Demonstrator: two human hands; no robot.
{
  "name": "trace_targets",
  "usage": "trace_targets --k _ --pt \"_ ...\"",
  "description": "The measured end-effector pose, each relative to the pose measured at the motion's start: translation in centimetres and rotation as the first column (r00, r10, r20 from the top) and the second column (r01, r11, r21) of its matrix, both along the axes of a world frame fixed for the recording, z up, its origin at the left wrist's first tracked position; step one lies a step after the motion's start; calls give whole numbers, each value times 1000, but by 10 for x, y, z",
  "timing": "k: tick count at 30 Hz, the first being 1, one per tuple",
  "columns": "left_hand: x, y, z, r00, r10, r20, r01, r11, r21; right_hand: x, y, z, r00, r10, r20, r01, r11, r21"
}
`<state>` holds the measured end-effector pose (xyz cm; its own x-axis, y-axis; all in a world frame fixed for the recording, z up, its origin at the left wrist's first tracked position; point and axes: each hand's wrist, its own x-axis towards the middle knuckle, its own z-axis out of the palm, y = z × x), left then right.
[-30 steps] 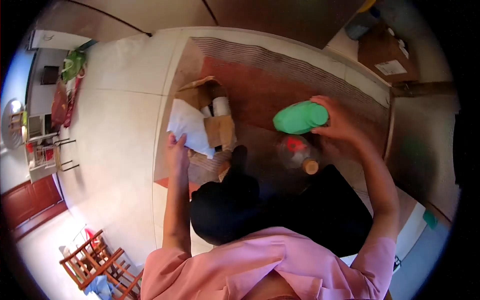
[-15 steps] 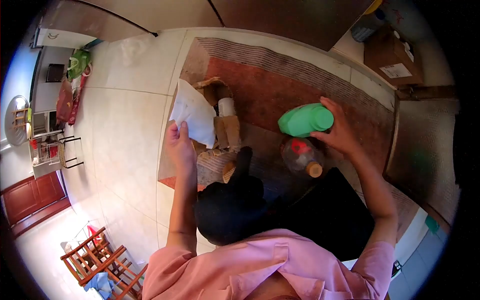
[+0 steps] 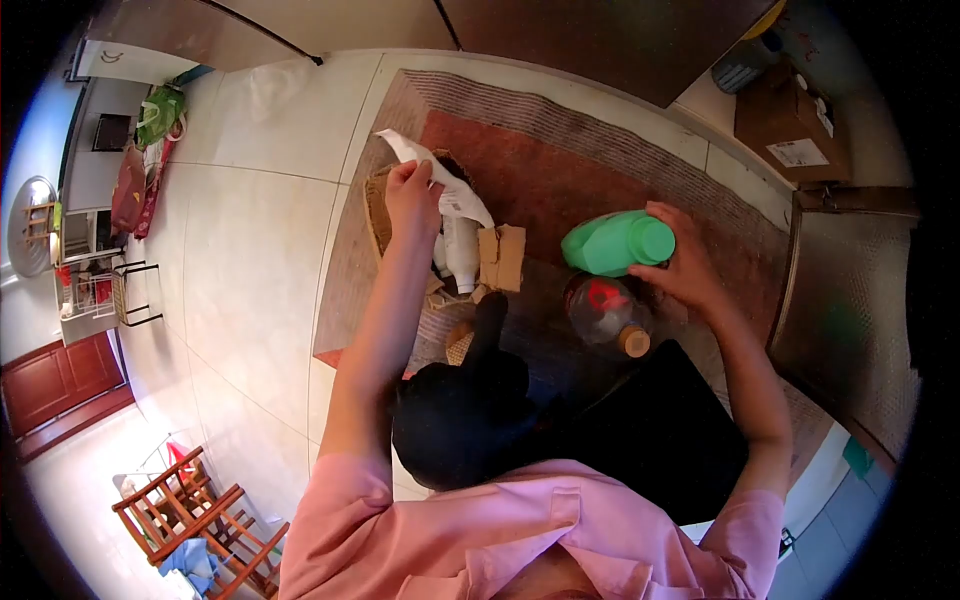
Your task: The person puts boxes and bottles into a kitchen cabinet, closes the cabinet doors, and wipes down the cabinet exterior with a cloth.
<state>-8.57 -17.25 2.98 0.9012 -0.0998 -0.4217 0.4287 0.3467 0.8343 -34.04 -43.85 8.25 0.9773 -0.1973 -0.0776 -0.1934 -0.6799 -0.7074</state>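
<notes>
My left hand (image 3: 412, 195) pinches a flat white pouch (image 3: 400, 146) by its edge, above an open, torn cardboard box (image 3: 376, 215). White bottles (image 3: 460, 255) stick out of the box beneath the pouch, and a box flap (image 3: 503, 258) folds outward. On the other side, my right hand (image 3: 682, 262) grips a green bottle (image 3: 612, 243) near its cap end; the bottle lies tilted with its green cap towards me. Just below it is a clear plastic bottle (image 3: 604, 312) with an orange cap and a red label.
A striped red and grey rug (image 3: 540, 160) lies under these things on the tiled floor (image 3: 250, 260). Brown cabinets (image 3: 560, 45) line the far side. A cardboard carton (image 3: 795, 125) stands at upper right, wooden chairs (image 3: 200, 520) at lower left. My dark-clothed legs (image 3: 460, 420) are close in front.
My left hand has moved forward and right with the white pouch, which now hangs over the box; the white bottles show more. My right hand still holds the green bottle, almost unmoved.
</notes>
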Motion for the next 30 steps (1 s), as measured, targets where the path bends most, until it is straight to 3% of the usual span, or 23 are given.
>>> trace_targets --k 5,8,11,13,15,16,18,22,24,25,27,30 --pt "23 -4 0 972 -231 -35 231 973 -15 0 -2 0 1000 11 -9 -11 1000 -9" --pt "20 7 20 988 -145 -46 146 988 43 0 -4 -2 1000 17 -6 -17 1000 14" --pt "13 46 -1 990 -140 12 140 990 26 -2 -6 -8 999 35 19 -35 999 24" --pt "-9 60 -15 990 -141 -12 141 969 203 -2 -8 -12 997 61 52 -62 998 9" --pt "-38 67 -26 880 -457 134 284 730 621 -3 -8 -14 998 34 43 -36 999 35" --pt "-53 66 -26 887 -441 137 269 735 622 -3 -7 -16 998 52 47 -54 998 34" --pt "-75 57 -26 710 -654 260 157 507 847 -3 -9 -17 999 31 43 -32 999 28" --pt "-60 46 -36 863 -481 153 189 589 786 -1 -12 -16 998 69 -3 -69 997 22" --pt "-44 44 -46 588 -650 482 -145 502 853 -1 -11 -14 999 45 8 -45 999 29" --pt "-45 40 -46 595 -642 484 -149 503 851 -1 -10 -13 998 55 6 -55 998 26" --pt "-48 28 -45 439 -802 405 -161 373 914 -1 -7 -13 1000 20 3 -20 997 72" --pt "-57 14 -37 459 -840 289 -86 282 956 0 -7 -12 1000 26 6 -26 998 54"
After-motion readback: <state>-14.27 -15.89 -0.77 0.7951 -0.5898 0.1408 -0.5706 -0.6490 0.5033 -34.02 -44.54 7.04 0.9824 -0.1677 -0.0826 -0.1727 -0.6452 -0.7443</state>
